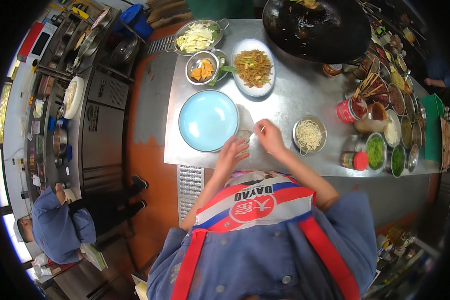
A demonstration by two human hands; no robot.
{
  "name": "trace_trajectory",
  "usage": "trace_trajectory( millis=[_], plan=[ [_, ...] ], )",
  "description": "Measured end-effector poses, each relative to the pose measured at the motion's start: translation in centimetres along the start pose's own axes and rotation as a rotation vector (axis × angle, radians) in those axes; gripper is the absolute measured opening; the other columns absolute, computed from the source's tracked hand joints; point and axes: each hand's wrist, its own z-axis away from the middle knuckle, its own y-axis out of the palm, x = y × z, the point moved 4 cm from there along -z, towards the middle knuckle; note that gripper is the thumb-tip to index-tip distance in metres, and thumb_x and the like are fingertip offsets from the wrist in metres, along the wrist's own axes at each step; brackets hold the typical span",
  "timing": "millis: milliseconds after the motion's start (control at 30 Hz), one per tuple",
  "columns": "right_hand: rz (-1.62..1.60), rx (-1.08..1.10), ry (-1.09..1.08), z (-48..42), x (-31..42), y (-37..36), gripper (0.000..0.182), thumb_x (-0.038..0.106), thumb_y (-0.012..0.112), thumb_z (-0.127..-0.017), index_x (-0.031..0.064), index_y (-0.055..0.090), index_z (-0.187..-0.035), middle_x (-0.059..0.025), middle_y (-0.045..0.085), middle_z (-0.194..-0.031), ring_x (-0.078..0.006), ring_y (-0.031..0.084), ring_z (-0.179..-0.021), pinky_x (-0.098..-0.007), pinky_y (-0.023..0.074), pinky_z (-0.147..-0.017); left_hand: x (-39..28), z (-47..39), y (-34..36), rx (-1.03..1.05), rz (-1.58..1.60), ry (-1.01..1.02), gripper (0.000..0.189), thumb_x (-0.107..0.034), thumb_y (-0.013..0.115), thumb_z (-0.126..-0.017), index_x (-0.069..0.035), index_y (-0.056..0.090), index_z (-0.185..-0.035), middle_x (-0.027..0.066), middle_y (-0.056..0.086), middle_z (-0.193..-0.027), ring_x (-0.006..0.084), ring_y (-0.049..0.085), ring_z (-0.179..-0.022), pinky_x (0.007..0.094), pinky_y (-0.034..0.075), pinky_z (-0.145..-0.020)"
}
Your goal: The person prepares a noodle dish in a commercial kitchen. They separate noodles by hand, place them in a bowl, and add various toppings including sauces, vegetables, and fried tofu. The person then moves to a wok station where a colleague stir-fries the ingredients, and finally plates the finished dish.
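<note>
A pale blue round plate (pixel 208 120) lies on the steel table, just beyond my left hand. A crumpled greyish-white cloth (pixel 244 119) lies against the plate's right side. My left hand (pixel 233 153) is over the near end of this cloth, fingers apart, close to the plate's rim. To its right, my right hand (pixel 270 138) has thumb and fingers pinched together on a small white piece (pixel 262 129), too small to identify. Further right stands a metal bowl of pale noodles (pixel 309 135). An oval white dish (pixel 254 91) bears cooked brownish strips with green pieces.
A large black wok (pixel 315 41) covers the table's far edge. At far left are a colander of chopped cabbage (pixel 197 37) and a bowl of orange pieces (pixel 201 69). Sauce tubs, a red-lidded jar (pixel 360 161) and greens (pixel 375 152) crowd the right. A co-worker (pixel 60 225) stands at the left counter.
</note>
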Motion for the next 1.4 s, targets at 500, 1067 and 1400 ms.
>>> trace_trajectory(
  millis=[500, 1067, 1400],
  plan=[
    [-0.405, 0.064, 0.415, -4.8, -6.0, 3.7, 0.017, 0.014, 0.049, -0.085, 0.0015, 0.055, -0.094, -0.002, 0.056, -0.072, -0.0081, 0.053, -0.058, -0.0206, 0.0416, -0.049, -17.2, -7.2, -12.6, -0.619, -0.676, 0.754, 0.039, 0.0, 0.043, -0.083, -0.006, 0.045, -0.121, 0.0097, 0.056, -0.069, 0.0107, 0.052, -0.044, 0.0222, 0.041, -0.041],
    [-0.76, -0.077, 0.659, -9.5, -9.2, 5.5, 0.027, 0.024, 0.051, -0.085, 0.0012, 0.05, -0.099, -0.0068, 0.058, -0.085, -0.0139, 0.058, -0.069, -0.0242, 0.0485, -0.057, -13.1, -31.2, -18.3, -0.299, -0.239, 0.069, 0.029, 0.003, 0.053, -0.071, 0.009, 0.051, -0.099, 0.0088, 0.055, -0.071, 0.0136, 0.05, -0.05, 0.0234, 0.042, -0.042],
    [-0.717, -0.17, 0.707, -12.0, -10.4, 5.9, 0.026, 0.026, 0.052, -0.084, 0.0003, 0.051, -0.091, -0.0088, 0.06, -0.078, -0.0148, 0.058, -0.065, -0.0252, 0.0486, -0.056, -15.9, -32.4, -20.8, -0.354, -0.428, 0.109, 0.03, -0.008, 0.056, -0.076, 0.001, 0.054, -0.105, 0.0108, 0.056, -0.088, 0.0206, 0.057, -0.068, 0.0297, 0.051, -0.056]
  ],
)
